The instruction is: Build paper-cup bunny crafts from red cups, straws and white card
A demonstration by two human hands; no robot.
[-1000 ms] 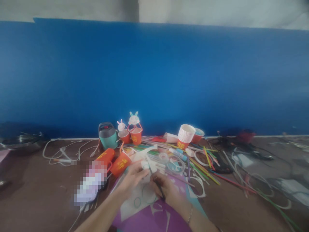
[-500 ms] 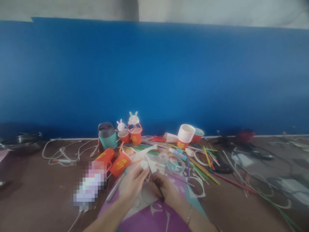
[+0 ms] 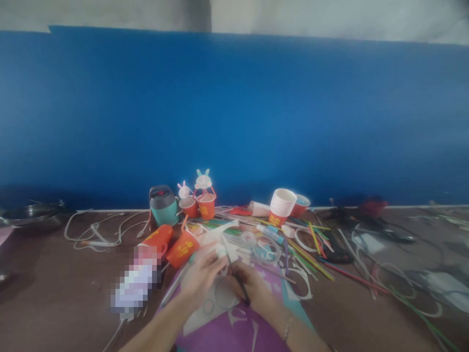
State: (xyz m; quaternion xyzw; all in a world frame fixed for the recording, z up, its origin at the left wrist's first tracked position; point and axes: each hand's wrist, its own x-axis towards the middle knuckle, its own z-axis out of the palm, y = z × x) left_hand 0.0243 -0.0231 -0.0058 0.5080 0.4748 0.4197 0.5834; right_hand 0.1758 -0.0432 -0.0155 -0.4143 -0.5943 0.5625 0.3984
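My right hand [image 3: 254, 286] is closed around dark-handled scissors [image 3: 242, 288], whose blades point up and away, close to the left fingertips. My left hand [image 3: 201, 274] pinches a small white paper piece [image 3: 222, 252] beside the blades; its outline is blurred and partly covered by the fingers. Under both hands lies a white sheet [image 3: 200, 313] with circles drawn on it, on top of purple paper [image 3: 216, 340]. Thin white paper scraps [image 3: 236, 318] lie on the purple paper.
Left of my hands lie red paper cups [image 3: 183, 248] near a teal bottle [image 3: 164, 212]. Two cups with rabbit faces [image 3: 203, 182] stand at the back. A cup stack [image 3: 282, 203], coloured sticks [image 3: 308, 256] and a clear tape roll [image 3: 269, 249] are to the right. White cables [image 3: 97, 234] lie left.
My left hand has shifted and turned slightly around the small paper piece. The right hand with the scissors has hardly moved.
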